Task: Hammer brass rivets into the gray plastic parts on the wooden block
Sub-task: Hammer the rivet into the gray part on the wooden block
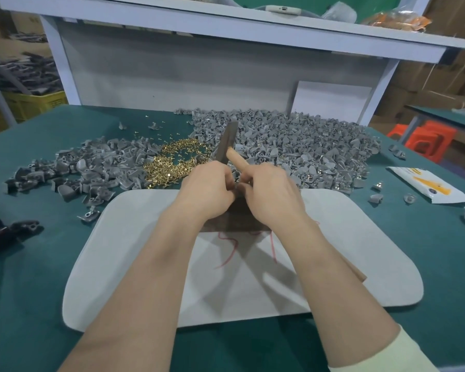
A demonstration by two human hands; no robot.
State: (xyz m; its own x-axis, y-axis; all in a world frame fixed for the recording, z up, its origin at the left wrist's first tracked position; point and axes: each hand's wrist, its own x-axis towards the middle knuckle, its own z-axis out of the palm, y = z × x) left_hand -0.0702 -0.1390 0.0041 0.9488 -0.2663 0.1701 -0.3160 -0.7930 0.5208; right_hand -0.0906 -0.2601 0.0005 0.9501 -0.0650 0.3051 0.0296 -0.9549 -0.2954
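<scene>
My two hands meet over a dark wooden block (239, 224) that lies on a white pad (360, 237). My left hand (207, 189) has its fingers curled and pinches a small gray plastic part (236, 181) at the block's far end; the part is mostly hidden. My right hand (269, 189) grips a hammer, index finger stretched along it. The hammer's flat metal head (227, 140) points away from me, and its wooden handle end (359, 276) shows beneath my right forearm. A heap of brass rivets (172, 162) lies just beyond my left hand.
A large heap of gray plastic parts (293, 146) fills the back right of the green table, and a smaller heap (91, 167) lies at the left. Black parts (8, 232) sit at the left edge, a white packet (430, 186) at the right. A shelf frame (199, 76) stands behind.
</scene>
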